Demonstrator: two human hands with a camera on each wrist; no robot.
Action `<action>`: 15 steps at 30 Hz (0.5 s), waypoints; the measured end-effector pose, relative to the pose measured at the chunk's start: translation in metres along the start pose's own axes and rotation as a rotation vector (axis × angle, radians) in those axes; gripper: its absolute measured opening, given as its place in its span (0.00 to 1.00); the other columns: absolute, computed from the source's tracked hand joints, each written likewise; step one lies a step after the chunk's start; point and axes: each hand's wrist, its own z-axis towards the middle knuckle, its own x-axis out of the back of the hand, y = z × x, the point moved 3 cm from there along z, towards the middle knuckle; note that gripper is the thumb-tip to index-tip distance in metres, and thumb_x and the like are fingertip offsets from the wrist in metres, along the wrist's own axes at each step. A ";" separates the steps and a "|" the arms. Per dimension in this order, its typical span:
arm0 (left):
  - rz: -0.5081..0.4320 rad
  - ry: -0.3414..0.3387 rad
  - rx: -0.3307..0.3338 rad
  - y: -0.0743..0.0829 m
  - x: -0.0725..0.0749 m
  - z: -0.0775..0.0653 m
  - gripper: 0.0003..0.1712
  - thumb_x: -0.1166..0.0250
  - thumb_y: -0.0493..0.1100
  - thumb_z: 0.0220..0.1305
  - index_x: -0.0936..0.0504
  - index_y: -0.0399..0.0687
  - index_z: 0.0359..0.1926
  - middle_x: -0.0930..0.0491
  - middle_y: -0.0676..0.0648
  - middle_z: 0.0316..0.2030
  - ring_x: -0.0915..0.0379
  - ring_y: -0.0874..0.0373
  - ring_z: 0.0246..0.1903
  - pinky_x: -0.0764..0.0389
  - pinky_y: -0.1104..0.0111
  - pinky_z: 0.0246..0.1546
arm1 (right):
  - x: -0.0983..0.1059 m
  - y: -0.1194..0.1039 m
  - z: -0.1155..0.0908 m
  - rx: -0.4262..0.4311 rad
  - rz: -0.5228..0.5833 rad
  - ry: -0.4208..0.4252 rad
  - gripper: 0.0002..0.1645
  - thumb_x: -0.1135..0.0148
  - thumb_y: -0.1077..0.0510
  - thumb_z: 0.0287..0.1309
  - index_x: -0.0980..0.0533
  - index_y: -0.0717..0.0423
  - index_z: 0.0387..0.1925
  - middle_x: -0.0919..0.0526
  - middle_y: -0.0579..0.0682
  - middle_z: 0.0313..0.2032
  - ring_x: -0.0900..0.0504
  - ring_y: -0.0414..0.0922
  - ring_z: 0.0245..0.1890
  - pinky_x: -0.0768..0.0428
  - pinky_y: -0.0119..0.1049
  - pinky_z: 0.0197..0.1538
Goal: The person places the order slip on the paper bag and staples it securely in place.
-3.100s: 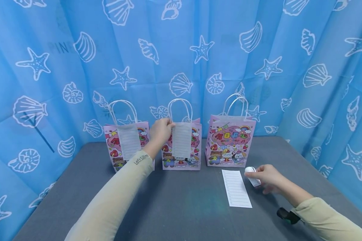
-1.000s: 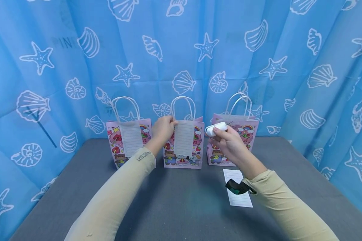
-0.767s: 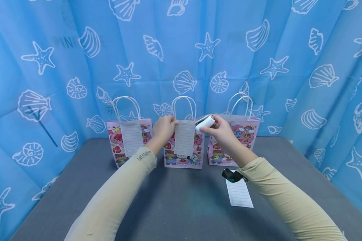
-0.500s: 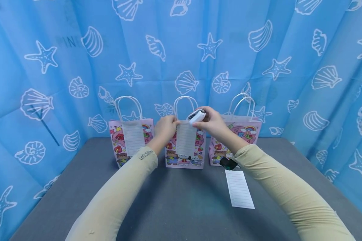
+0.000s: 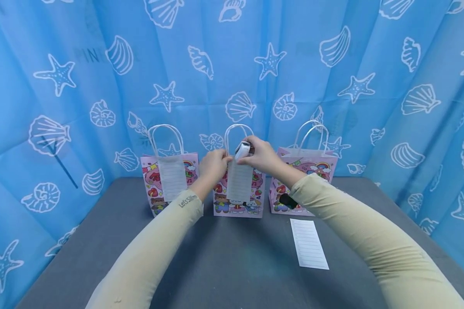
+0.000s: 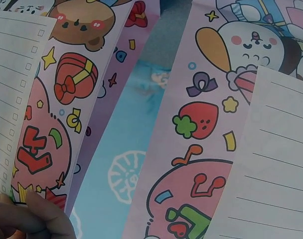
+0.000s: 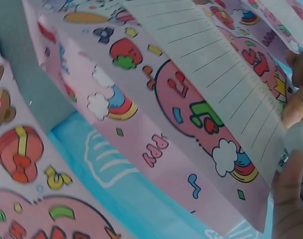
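Note:
A lined paper sheet (image 5: 239, 182) hangs over the front of the middle pink gift bag (image 5: 238, 210). At its upper left corner my left hand (image 5: 213, 165) pinches the sheet against the bag's rim; the left wrist view shows that thumb and finger (image 6: 34, 221) by the checkbox edge. My right hand (image 5: 264, 158) grips a small white stapler (image 5: 242, 150), held at the sheet's top edge below the white handles. In the right wrist view the stapler (image 7: 301, 142) sits at the right edge, partly cut off. Whether its jaws touch the paper is hard to see.
To the left stands another pink bag (image 5: 190, 169) with a lined sheet (image 5: 172, 178) on its front. A third bag (image 5: 313, 169) is at the right, partly behind my right forearm. One loose sheet (image 5: 309, 243) lies on the grey table (image 5: 232, 274); a blue curtain (image 5: 232, 64) hangs behind.
My right hand has picked the stapler up off the table at the right and brought it left to the middle bag's top edge. The left hand has stayed on the sheet's corner.

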 end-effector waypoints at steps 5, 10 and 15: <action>0.024 0.007 -0.020 0.001 0.001 -0.001 0.14 0.41 0.51 0.70 0.21 0.46 0.33 0.24 0.49 0.23 0.31 0.56 0.23 0.31 0.67 0.25 | -0.002 -0.002 0.005 -0.017 -0.074 -0.059 0.34 0.28 0.62 0.54 0.33 0.68 0.59 0.21 0.62 0.46 0.20 0.54 0.45 0.20 0.45 0.47; 0.020 0.011 -0.029 0.001 0.001 -0.001 0.14 0.41 0.51 0.70 0.21 0.46 0.33 0.24 0.50 0.23 0.31 0.57 0.22 0.32 0.68 0.24 | -0.006 -0.007 0.009 -0.037 -0.119 -0.119 0.38 0.29 0.62 0.55 0.36 0.68 0.63 0.20 0.61 0.42 0.20 0.52 0.40 0.20 0.43 0.43; 0.020 0.008 -0.030 0.000 0.002 -0.002 0.13 0.41 0.49 0.70 0.20 0.45 0.35 0.23 0.49 0.24 0.30 0.56 0.23 0.31 0.68 0.24 | -0.012 -0.007 0.011 -0.032 -0.145 -0.204 0.39 0.30 0.63 0.55 0.39 0.65 0.65 0.22 0.63 0.47 0.21 0.54 0.44 0.20 0.45 0.46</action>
